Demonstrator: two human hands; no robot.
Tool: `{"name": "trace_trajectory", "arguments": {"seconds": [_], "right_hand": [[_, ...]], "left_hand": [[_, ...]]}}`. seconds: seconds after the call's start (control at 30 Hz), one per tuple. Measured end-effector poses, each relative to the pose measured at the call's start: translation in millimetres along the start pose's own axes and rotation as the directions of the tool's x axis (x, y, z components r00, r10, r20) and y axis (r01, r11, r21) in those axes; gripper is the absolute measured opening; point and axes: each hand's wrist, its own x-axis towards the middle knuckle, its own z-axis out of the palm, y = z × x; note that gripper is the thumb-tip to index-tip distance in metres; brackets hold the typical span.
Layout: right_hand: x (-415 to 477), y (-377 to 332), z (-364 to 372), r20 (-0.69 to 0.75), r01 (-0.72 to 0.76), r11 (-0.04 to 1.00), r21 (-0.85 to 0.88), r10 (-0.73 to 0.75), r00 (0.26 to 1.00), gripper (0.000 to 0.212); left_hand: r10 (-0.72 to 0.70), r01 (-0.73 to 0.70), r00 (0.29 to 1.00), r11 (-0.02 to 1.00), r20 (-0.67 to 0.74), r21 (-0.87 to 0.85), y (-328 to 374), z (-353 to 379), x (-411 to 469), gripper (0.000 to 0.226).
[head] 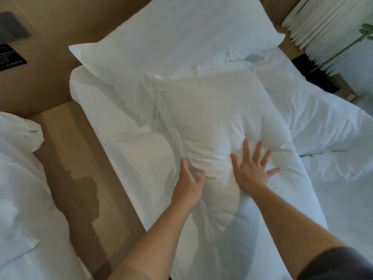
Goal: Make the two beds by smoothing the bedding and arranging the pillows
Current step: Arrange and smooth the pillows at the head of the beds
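White near pillow (212, 118) is taken as landmark; it lies at a slant on the right-hand bed (96, 110), on the white sheet, its top end overlapping the lower edge of the far pillow (177, 37). The far pillow is propped behind it against the brown headboard wall (50, 63).

Left hand (189, 182) is seen at the near pillow's lower left edge, with a bunched fold of the case pinched between thumb and fingers. Right hand (252, 168) is laid flat on the near pillow's lower right part, fingers spread and straight, palm pressed into the filling; the fabric is dented and creased around it. The hands are kept apart, with a ridge of pillow between them. A dark sleeve (339, 265) is seen on the right upper arm.

Right of the near pillow, a crumpled white duvet (323, 126) is heaped on the same bed, touching the pillow's right side. Left of it, across a strip of tan floor (80, 158), the second bed (18, 188) is seen with rumpled white bedding. Far left of it on the wall, a black plaque (12, 57) is mounted; text not legible. Behind and right of it, white pleated curtains (333, 23) hang.
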Motion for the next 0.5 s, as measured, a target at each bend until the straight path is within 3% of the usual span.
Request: {"name": "trace_trajectory", "arguments": {"seconds": [0.1,0.17,0.3,0.5], "right_hand": [[3.5,2.0,-4.7,-0.027,-0.03,0.999,-0.038,0.029,0.999,0.067],[-10.0,-5.1,-10.7,-0.108,0.0,0.997,-0.071,-0.008,0.994,0.065],[-55.3,-58.5,-5.1,-0.136,0.267,0.925,-0.27,-0.311,0.941,0.064],[-140.5,-179.3,27.2,0.033,0.596,0.657,-0.461,-0.659,0.752,0.066]], "left_hand": [[0.072,-0.08,0.996,0.984,0.057,0.156,-17.5,-22.5,0.5,0.079],[0.095,-0.116,0.993,0.922,0.074,0.368,-34.1,-41.2,-8.1,0.077],[0.131,-0.048,0.99,0.671,-0.054,0.74,-62.9,-97.6,-35.0,0.073],[0.121,0.176,0.954,0.517,-0.276,0.837,-131.2,-203.0,-104.0,0.073]]}}
